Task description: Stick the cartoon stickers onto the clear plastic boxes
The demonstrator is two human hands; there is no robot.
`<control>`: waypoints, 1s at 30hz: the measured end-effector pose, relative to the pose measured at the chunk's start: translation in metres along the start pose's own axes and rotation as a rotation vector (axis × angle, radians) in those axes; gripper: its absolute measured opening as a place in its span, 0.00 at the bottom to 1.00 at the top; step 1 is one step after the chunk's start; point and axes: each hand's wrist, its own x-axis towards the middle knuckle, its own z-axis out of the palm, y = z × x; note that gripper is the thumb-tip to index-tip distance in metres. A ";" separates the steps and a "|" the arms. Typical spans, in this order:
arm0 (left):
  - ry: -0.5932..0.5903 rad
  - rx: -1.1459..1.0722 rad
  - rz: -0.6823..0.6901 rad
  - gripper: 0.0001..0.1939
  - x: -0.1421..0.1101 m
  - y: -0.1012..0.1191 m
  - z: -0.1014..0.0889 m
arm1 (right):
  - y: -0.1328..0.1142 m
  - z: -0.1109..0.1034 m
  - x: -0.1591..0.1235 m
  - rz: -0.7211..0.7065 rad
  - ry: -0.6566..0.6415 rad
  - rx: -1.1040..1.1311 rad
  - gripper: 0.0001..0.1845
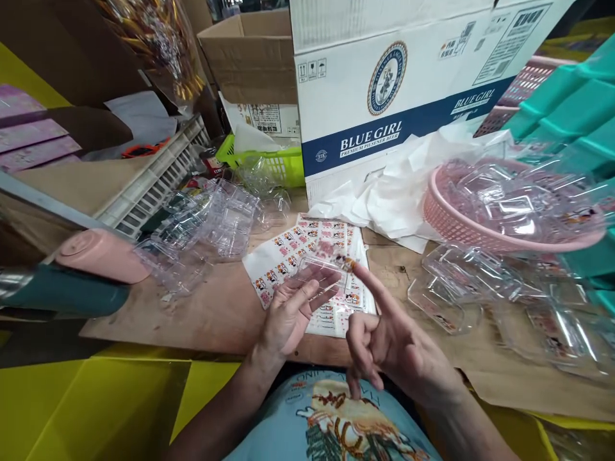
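Observation:
My left hand [294,308] grips a small clear plastic case [317,269] between thumb and fingers, above the sticker sheets. My right hand [391,336] has its index finger stretched toward the case's right end, the other fingers loosely bent and apart. Right at that fingertip is a small cartoon sticker [346,261]; whether it clings to the finger or lies on the case, I cannot tell. Beneath both hands lie printed sticker sheets [281,253] with rows of orange, black and pink figures.
Loose clear cases [230,221] are heaped at the left, beside a teal tumbler [72,291] with a pink lid. At the right, a pink basket [480,234] holds many cases, with stickered cases [552,330] before it. Crumpled white paper [384,198] lies below a large white carton [346,77].

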 end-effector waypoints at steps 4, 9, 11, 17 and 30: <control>0.051 -0.057 0.013 0.11 0.003 -0.011 0.003 | 0.020 0.003 -0.009 -0.002 -0.072 0.389 0.54; 0.054 -0.051 0.002 0.08 0.005 -0.017 0.003 | 0.025 0.001 -0.012 0.004 -0.077 0.516 0.51; 0.035 -0.033 0.004 0.07 0.005 -0.017 0.003 | 0.026 0.000 -0.014 0.009 -0.068 0.523 0.49; 0.033 0.009 0.000 0.09 0.004 -0.017 0.004 | 0.029 -0.003 -0.017 0.041 -0.011 0.531 0.47; 0.033 0.023 -0.013 0.10 0.002 -0.016 -0.001 | 0.032 -0.015 -0.016 0.067 0.016 0.492 0.44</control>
